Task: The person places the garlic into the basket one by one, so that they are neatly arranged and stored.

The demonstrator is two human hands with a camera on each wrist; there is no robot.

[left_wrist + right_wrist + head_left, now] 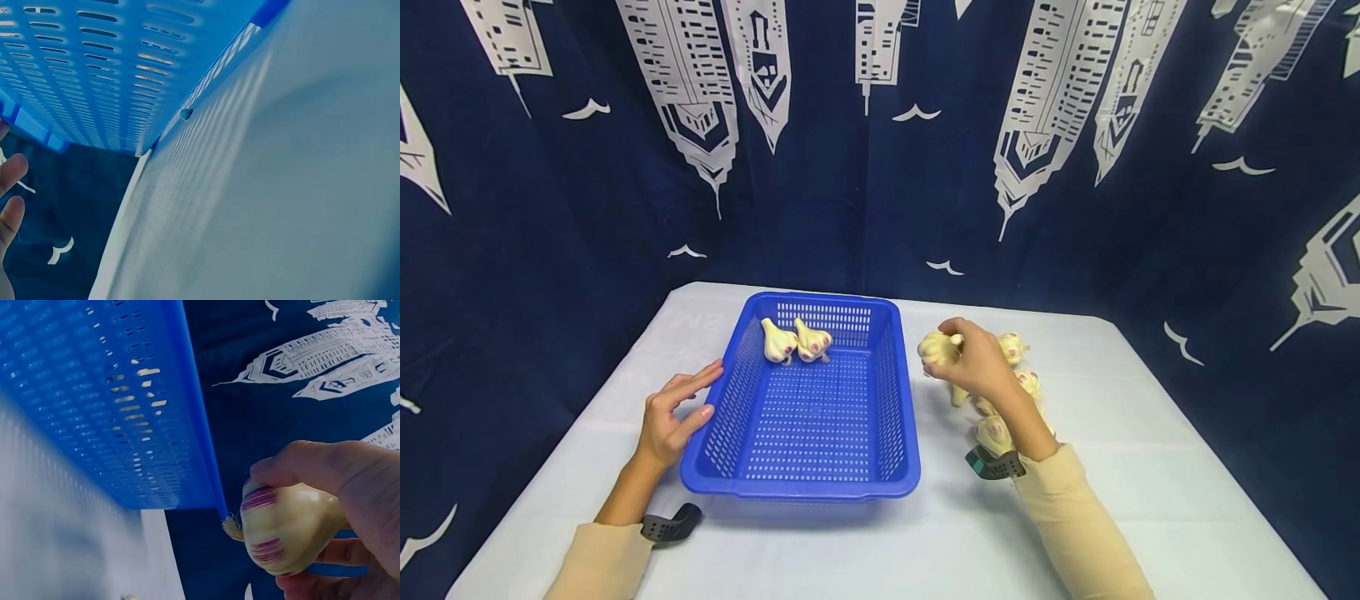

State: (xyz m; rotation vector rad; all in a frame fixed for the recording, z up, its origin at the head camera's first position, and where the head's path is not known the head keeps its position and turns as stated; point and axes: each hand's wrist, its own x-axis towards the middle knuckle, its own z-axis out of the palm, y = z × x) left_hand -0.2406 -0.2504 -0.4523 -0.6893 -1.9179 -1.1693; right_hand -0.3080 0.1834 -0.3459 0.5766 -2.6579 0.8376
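My right hand point(976, 360) grips a garlic bulb point(938, 350) in the air, to the right of the blue basket point(801, 490). Purple streaks and a root tuft show on that garlic bulb point(284, 525) in the right wrist view, where the thumb and fingers of my right hand point(350, 481) curl round it. With straight, relaxed fingers, my left hand point(673, 412) rests against the basket's left rim. Two garlic bulbs point(796, 340) lie inside the basket at its far left. Only fingertips of my left hand point(11, 194) show in the left wrist view.
Several more garlic bulbs point(994, 433) lie on the white table point(1120, 450) beneath and beyond my right forearm, partly hidden by it. A dark blue curtain point(865, 217) with white building prints hangs behind the table.
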